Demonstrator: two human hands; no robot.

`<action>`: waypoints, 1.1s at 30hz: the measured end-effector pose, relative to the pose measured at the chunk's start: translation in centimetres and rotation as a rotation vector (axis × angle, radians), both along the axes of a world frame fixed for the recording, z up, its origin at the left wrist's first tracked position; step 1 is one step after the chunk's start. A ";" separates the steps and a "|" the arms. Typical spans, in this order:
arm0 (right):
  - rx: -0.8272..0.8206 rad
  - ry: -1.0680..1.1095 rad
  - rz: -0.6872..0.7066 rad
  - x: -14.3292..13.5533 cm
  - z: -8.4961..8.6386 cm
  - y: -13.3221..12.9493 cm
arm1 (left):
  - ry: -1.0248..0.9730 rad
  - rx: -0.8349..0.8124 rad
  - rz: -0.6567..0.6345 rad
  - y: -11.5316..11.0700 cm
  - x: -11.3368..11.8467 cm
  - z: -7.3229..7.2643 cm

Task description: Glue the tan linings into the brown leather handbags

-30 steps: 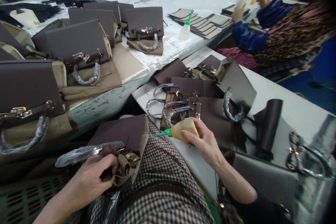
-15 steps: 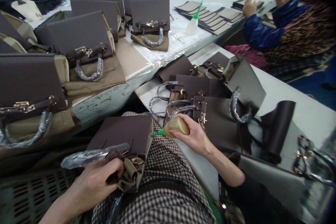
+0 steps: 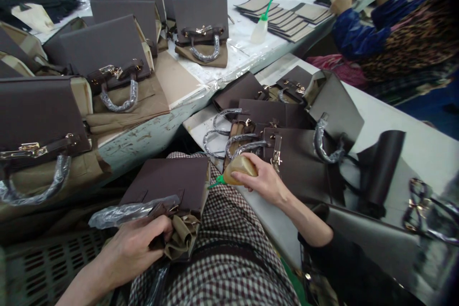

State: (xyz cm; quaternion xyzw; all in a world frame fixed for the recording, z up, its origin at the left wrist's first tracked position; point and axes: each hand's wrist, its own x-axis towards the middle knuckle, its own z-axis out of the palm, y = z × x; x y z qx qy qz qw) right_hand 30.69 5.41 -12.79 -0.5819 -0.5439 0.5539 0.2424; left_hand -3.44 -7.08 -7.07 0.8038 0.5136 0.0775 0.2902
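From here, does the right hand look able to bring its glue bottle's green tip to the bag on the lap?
Probably yes: the right hand holds the glue bottle with nothing between its tip and the bag.

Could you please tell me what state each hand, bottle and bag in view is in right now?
Left hand: closed on the tan lining of the bag on the lap.
Right hand: gripping the glue bottle.
Glue bottle: tipped sideways, green nozzle at the bag's edge.
Bag on the lap: lying flat, handle wrapped in plastic.
White bottle: upright on the table, untouched.
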 end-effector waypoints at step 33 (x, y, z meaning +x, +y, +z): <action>-0.210 0.403 0.060 0.1 2.6 -3.8 | -0.104 0.047 0.039 1.5 0.6 0.6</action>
